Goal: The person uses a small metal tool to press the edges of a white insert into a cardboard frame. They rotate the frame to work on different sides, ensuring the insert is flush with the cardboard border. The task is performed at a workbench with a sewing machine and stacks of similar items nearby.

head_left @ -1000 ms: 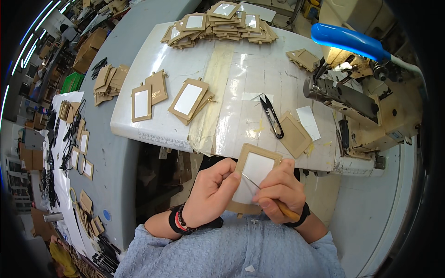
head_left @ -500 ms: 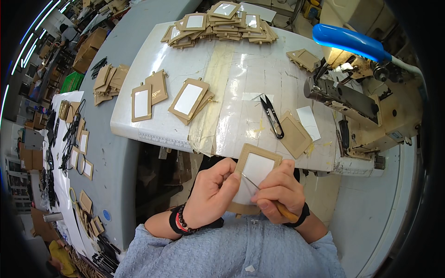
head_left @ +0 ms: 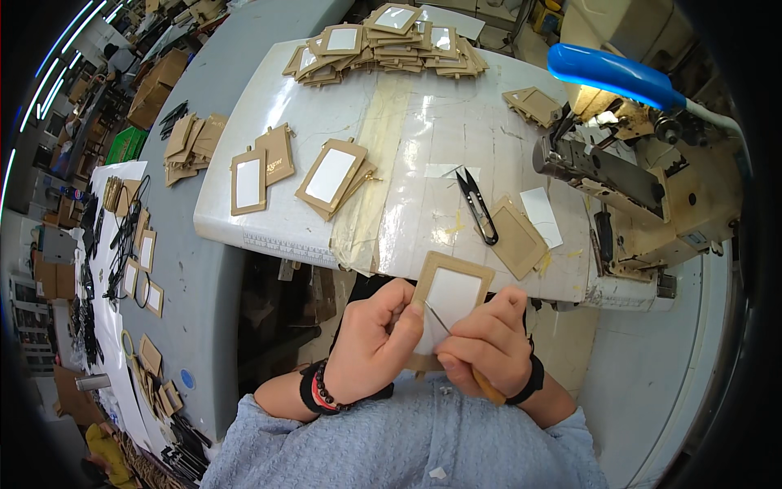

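My left hand (head_left: pixel 375 338) pinches the left edge of a tan card holder (head_left: pixel 453 295) with a white window, held upright in front of my shirt. In my right hand (head_left: pixel 494 341) is an awl (head_left: pixel 489 389) with a wooden handle, gripped closed. Its thin metal shaft slants up over the white window, and its tip meets the inner edge of the tan border close to my left thumb. Black thread snips (head_left: pixel 477 208) lie on the table just beyond, partly over a tan card holder piece (head_left: pixel 516 236).
A large pile of card holders (head_left: pixel 391 49) stands at the table's far side. Several more holders (head_left: pixel 330 173) lie at the left. To the right is a sewing machine (head_left: pixel 643 196) under a blue lamp (head_left: pixel 615 75). A grey bench (head_left: pixel 213 301) with cords and pieces runs along the left.
My right hand has shifted slightly left and down with the awl, and its index finger is more bent. The card holder has moved slightly left in my left hand.
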`<act>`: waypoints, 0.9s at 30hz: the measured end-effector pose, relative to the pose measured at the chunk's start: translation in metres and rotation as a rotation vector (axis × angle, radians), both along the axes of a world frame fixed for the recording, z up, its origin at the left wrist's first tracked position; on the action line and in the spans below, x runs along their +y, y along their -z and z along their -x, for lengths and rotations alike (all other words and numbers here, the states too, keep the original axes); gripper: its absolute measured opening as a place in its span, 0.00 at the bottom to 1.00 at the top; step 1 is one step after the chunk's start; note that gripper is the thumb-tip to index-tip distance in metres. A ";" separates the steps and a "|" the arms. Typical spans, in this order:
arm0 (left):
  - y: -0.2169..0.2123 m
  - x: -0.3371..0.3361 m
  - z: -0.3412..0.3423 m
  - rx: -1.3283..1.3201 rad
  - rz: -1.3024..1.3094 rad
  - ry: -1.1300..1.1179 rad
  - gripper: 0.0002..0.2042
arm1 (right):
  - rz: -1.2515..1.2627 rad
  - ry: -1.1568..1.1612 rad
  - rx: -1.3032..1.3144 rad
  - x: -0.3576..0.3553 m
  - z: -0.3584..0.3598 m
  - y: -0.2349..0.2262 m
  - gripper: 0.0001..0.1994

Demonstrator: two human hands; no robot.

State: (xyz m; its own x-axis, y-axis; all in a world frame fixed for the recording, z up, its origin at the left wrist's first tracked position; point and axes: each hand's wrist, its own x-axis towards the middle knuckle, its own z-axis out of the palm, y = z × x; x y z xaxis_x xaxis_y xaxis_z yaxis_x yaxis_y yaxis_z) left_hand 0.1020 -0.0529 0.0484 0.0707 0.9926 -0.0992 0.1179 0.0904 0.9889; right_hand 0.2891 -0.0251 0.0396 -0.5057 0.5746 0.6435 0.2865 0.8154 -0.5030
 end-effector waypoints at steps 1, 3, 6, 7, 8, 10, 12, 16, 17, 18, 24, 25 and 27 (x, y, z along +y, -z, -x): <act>0.000 0.000 0.000 0.049 -0.023 0.000 0.07 | -0.004 0.003 0.002 -0.001 0.000 0.000 0.06; -0.001 0.000 -0.004 0.096 -0.085 -0.025 0.07 | -0.010 0.007 0.006 -0.001 0.001 0.000 0.05; 0.000 0.000 -0.004 0.121 -0.085 -0.019 0.07 | 0.142 -0.050 0.099 0.004 0.000 0.001 0.05; 0.001 0.001 -0.003 0.121 -0.070 -0.010 0.07 | 0.166 -0.054 0.113 0.004 0.000 0.001 0.05; 0.004 0.002 -0.001 0.066 -0.033 -0.004 0.07 | 0.191 -0.058 0.127 0.005 0.000 0.002 0.05; 0.008 0.004 0.001 -0.042 0.042 0.007 0.07 | 0.215 -0.058 0.154 0.004 -0.001 0.002 0.04; 0.007 0.002 -0.001 -0.120 0.062 -0.004 0.07 | 0.216 -0.048 0.178 0.002 -0.001 0.004 0.04; 0.004 0.002 -0.003 -0.165 0.054 -0.004 0.07 | 0.180 -0.067 0.162 0.002 -0.003 0.002 0.04; 0.004 0.002 -0.003 -0.174 0.054 -0.007 0.07 | 0.177 -0.068 0.158 0.002 -0.003 0.001 0.04; 0.004 0.001 -0.003 -0.183 0.054 -0.009 0.07 | 0.173 -0.068 0.153 0.002 -0.002 0.001 0.04; 0.002 -0.001 -0.003 -0.173 0.045 -0.012 0.07 | 0.151 -0.067 0.134 0.000 -0.001 0.001 0.05; 0.001 -0.001 -0.003 -0.175 0.047 -0.014 0.07 | 0.148 -0.066 0.134 0.000 -0.001 0.001 0.05; 0.002 -0.002 -0.002 -0.163 0.041 -0.010 0.07 | 0.142 -0.066 0.133 0.000 -0.001 0.002 0.05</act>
State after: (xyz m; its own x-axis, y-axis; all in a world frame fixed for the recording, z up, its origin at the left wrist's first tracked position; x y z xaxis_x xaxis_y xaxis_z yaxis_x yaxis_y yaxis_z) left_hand 0.1035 -0.0550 0.0463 0.0798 0.9886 -0.1275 -0.0454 0.1314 0.9903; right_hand 0.2899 -0.0252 0.0379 -0.4610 0.6331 0.6218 0.1582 0.7481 -0.6444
